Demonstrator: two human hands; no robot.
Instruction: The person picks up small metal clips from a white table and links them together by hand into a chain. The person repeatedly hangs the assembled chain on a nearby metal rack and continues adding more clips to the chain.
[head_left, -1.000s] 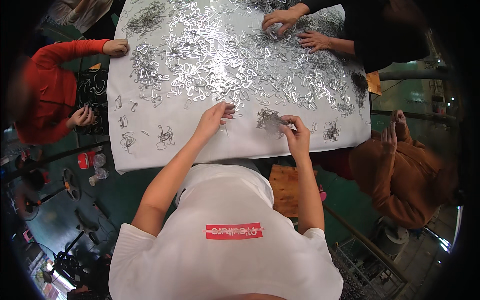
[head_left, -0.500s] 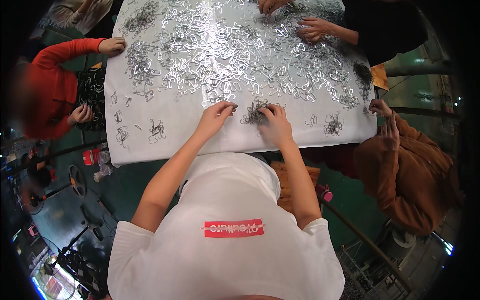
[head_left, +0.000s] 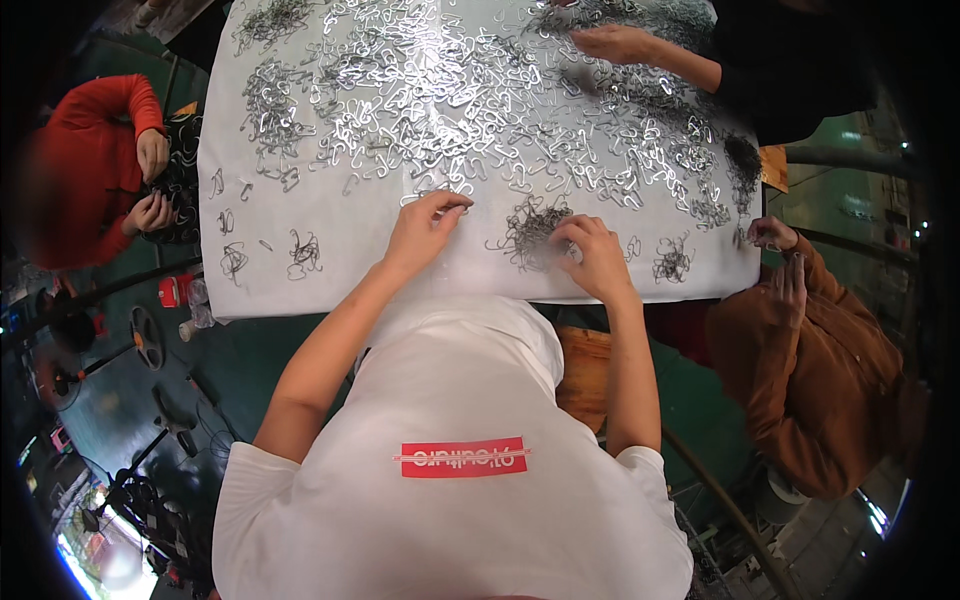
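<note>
A tangled pile of dark wire hooks [head_left: 530, 232] lies on the white-covered table [head_left: 375, 240] in front of me. At its right edge is my right hand [head_left: 598, 258], slightly blurred, its fingers curved and the thumb apart from them; I see nothing held there. To the left of the pile, my left hand [head_left: 428, 235] hovers just above the cloth with thumb and fingertips pinched together. Whatever they pinch is too small to make out. Just beyond that hand begins a wide spread of shiny bent-wire hooks [head_left: 450, 110].
Small hook clusters lie near the front edge, one at left [head_left: 304, 254] and one at right [head_left: 672, 260]. A person in red [head_left: 90, 190] sits at left, one in brown [head_left: 820, 350] at right. A co-worker's hand [head_left: 612, 45] reaches over the hooks at far right.
My right hand has moved right, from on top of the pile to its edge, and the pile looks more spread. My left hand stays nearly in place. The red-sleeved person's hand has left the table edge.
</note>
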